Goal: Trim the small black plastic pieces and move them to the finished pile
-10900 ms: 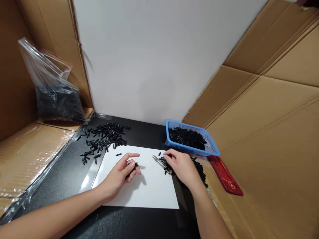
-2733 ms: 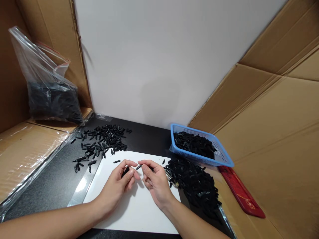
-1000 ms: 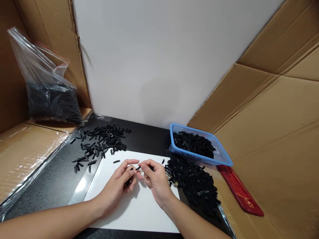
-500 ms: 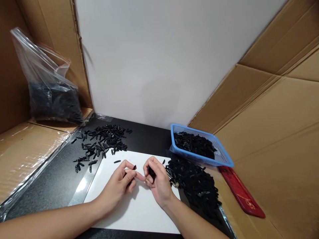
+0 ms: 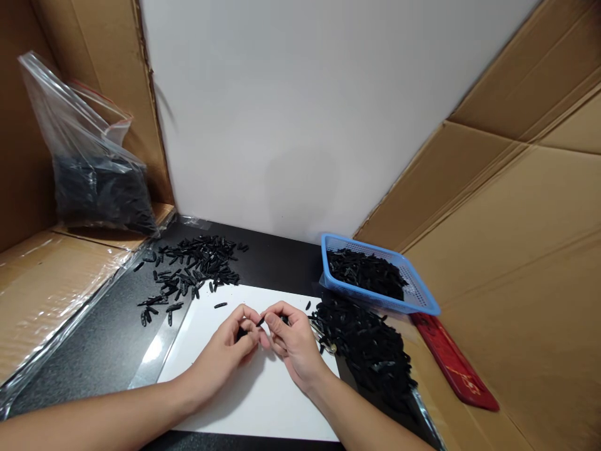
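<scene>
My left hand (image 5: 230, 344) and my right hand (image 5: 298, 341) meet over a white sheet (image 5: 267, 407), fingertips almost touching. Between them is a small, slim black piece (image 5: 260, 322), its kind unclear; both sets of fingertips pinch at it. More black shows inside the curled fingers of each hand, mostly hidden. One similar loose piece (image 5: 220, 305) lies on the sheet beyond my left hand. To the right of my right hand spreads a dense heap of black pieces (image 5: 370, 351). A scattered pile of black oblong pieces (image 5: 204, 260) is at the far left.
A blue perforated basket (image 5: 375, 299) with black pieces stands behind the right heap. A metal object (image 5: 332, 347) pokes out by that heap. A clear zip bag (image 5: 101, 188) of black pieces leans at left. A red flat object (image 5: 455, 363) lies right. Cardboard walls flank the table.
My right fingers have come left and closed in on the small piece at my left fingertips. My left index finger, stretched out before, is now bent.
</scene>
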The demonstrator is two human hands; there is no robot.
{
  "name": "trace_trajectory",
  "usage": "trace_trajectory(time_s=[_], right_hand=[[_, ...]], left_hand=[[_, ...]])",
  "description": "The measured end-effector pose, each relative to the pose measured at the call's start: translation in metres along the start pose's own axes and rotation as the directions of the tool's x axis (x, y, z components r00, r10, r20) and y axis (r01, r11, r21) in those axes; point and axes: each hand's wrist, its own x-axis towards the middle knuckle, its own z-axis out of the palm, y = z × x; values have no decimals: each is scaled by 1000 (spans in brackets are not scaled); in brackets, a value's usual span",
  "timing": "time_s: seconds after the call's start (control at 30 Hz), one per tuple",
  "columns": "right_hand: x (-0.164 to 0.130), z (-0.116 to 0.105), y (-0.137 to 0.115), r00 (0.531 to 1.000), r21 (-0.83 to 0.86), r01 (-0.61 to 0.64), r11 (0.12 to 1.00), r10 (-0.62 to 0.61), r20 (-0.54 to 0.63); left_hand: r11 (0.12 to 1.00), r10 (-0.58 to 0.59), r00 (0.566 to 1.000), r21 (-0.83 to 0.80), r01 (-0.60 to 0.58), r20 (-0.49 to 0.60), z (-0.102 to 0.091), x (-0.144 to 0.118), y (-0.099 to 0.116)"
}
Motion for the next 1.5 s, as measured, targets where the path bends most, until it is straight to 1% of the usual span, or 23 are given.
trace_trajectory(time_s=[0.1,0.23,0.37,0.43,0.53,0.7,0.83,1.0,1.17,1.23,1.33,1.5], right_hand=[[1,-1,-1,1000,41,5,999,-4,-16],[1,-2,-1,999,51,20,999,-18,-26],[1,-1,0,999,57,42,997,-40,-28],[0,-1,0,999,53,43,998,-42,-20],[0,-2,1,999,8,40,999,-40,-5],[-2,-2,4,999,-124,43,991,-42,7],[-3,-1,4,999,-142,33,989,-31,22],[-5,0,6,999,-115,31,993,-26,47],[-7,2,4,999,-63,48,997,-47,18],[-7,3,2,999,-18,46,999,-46,2],[-6,4,-2,999,28,34,999,-34,-3],[-3,1,0,999,72,49,996,-49,-9]], left_hand=[[999,-6,1000,-40,6,-5,-1,0,-1],[1000,10,1000,8,-10,-22,-1,1,-1],[998,7,997,65,-2,-80,-1,2,1],[994,23,995,105,-13,-100,-2,2,2],[988,48,994,148,-34,-96,-2,2,3],[987,63,995,149,-52,-71,-2,2,3],[991,53,998,127,-47,-45,-2,-1,2],[997,30,999,79,-27,-31,-1,-3,1],[1000,-1,996,-9,1,-86,-1,-2,-1],[1000,6,997,0,-6,-76,0,-2,-1],[998,6,999,55,-4,-42,1,-4,1],[996,-14,999,90,17,-36,2,-3,0]])
